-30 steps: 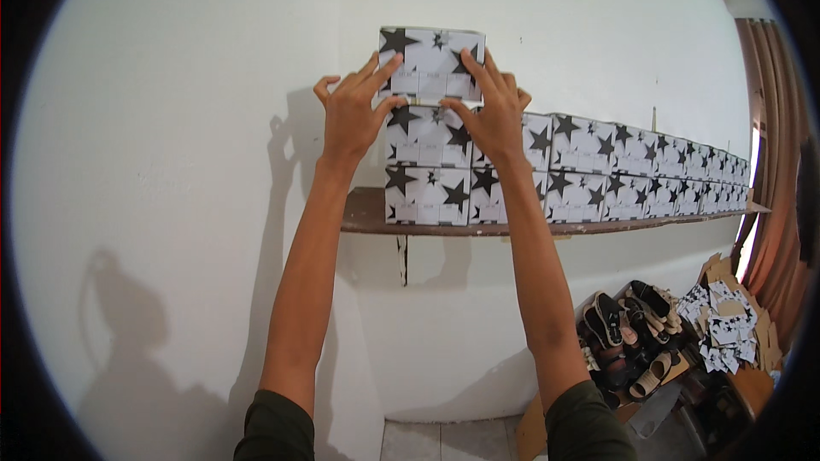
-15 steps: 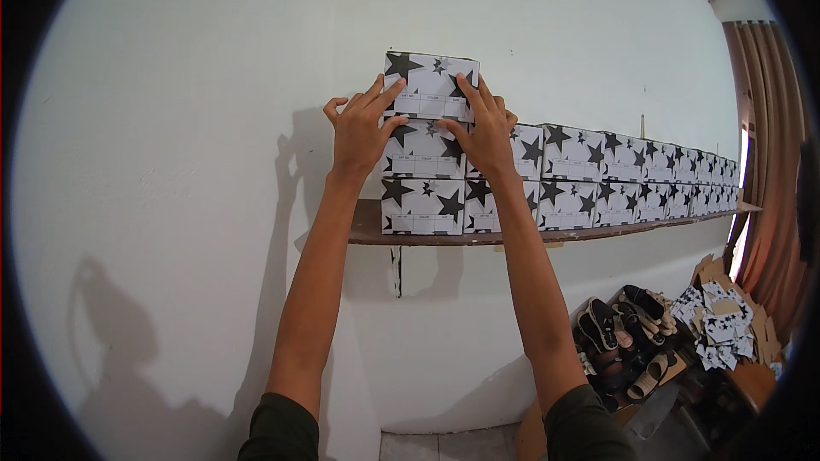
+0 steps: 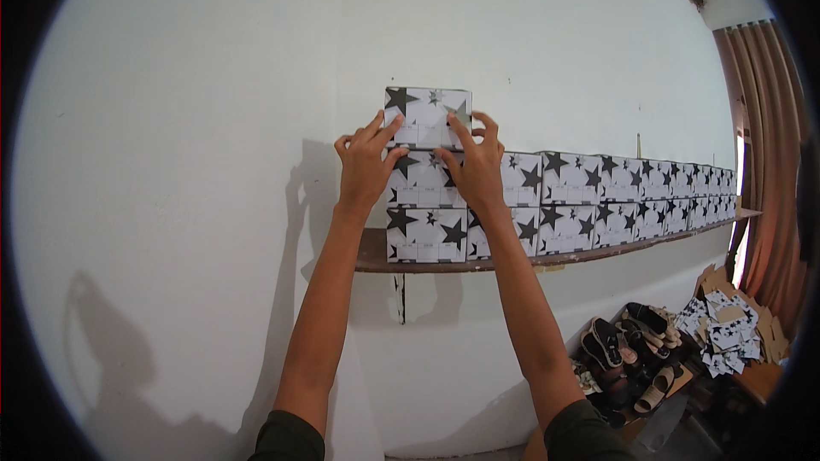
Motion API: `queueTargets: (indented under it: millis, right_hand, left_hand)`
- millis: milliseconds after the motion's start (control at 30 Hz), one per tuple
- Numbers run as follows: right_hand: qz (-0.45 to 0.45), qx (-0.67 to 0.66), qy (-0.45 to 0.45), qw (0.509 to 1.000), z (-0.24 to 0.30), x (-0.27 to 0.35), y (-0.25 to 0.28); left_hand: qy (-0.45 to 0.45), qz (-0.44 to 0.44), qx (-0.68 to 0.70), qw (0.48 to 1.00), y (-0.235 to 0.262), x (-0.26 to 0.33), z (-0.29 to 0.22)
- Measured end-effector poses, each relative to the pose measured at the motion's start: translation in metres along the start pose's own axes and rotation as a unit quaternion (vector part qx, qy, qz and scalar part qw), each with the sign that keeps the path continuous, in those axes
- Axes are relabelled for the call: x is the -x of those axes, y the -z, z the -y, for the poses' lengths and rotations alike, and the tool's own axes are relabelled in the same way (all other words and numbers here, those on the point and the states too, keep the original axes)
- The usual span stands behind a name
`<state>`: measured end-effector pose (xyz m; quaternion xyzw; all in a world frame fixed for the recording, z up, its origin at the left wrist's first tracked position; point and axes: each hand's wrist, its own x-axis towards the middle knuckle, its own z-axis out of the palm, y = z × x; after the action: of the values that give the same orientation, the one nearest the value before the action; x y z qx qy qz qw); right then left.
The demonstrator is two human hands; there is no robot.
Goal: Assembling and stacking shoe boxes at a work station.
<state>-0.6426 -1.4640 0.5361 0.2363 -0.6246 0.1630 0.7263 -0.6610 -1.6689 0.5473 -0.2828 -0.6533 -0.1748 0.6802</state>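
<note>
A: Who is in the foreground?

B: A person in dark sleeves (image 3: 289,437) extends both bare forearms (image 3: 318,324) toward a white box (image 3: 424,119) patterned with dark stars.

A: And the fingers?

B: Those of the left hand (image 3: 366,166) spread over its lower left corner, thumb at the top of the box beneath (image 3: 418,192); the right hand (image 3: 478,169) mirrors this opposite, index fingertip on the front. Neither is clenched; how firmly they grasp, I cannot tell.

A: Where is the white box?

B: At the left end, a third tier above two rows of matching boxes (image 3: 568,175) lining a brown wall shelf (image 3: 369,249).

A: Beyond that?

B: Lower right, shoes (image 3: 602,346) lie heaped near patterned card pieces (image 3: 728,333); a brown curtain (image 3: 773,179) hangs past the pale wall (image 3: 213,77).
</note>
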Motion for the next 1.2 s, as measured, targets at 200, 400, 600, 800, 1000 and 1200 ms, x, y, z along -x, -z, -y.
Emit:
queueTargets:
  millis: [200, 400, 600, 800, 1000, 1200]
  right_hand:
    - [0.000, -0.004, -0.015, 1.000, 0.002, 0.003, -0.005]
    - [-0.018, 0.121, 0.023, 0.992, 0.007, 0.017, -0.007]
    - [0.013, 0.148, 0.052, 0.987, 0.007, 0.035, -0.017]
    - [0.089, 0.152, 0.024, 0.984, 0.000, 0.044, -0.026]
    - [0.109, 0.128, 0.026, 0.985, -0.003, 0.044, -0.028]
    - [0.132, 0.145, 0.023, 0.980, -0.002, 0.041, -0.020]
  left_hand:
    - [0.001, -0.015, 0.010, 1.000, -0.007, 0.003, -0.006]
    - [-0.022, -0.050, -0.097, 0.994, -0.016, 0.018, -0.025]
    - [-0.037, 0.002, -0.106, 0.994, -0.029, 0.033, -0.033]
    - [-0.030, 0.031, -0.122, 0.992, -0.038, 0.039, -0.030]
    - [-0.040, 0.037, -0.138, 0.989, -0.045, 0.039, -0.025]
    - [-0.038, 0.038, -0.142, 0.988, -0.044, 0.039, -0.028]
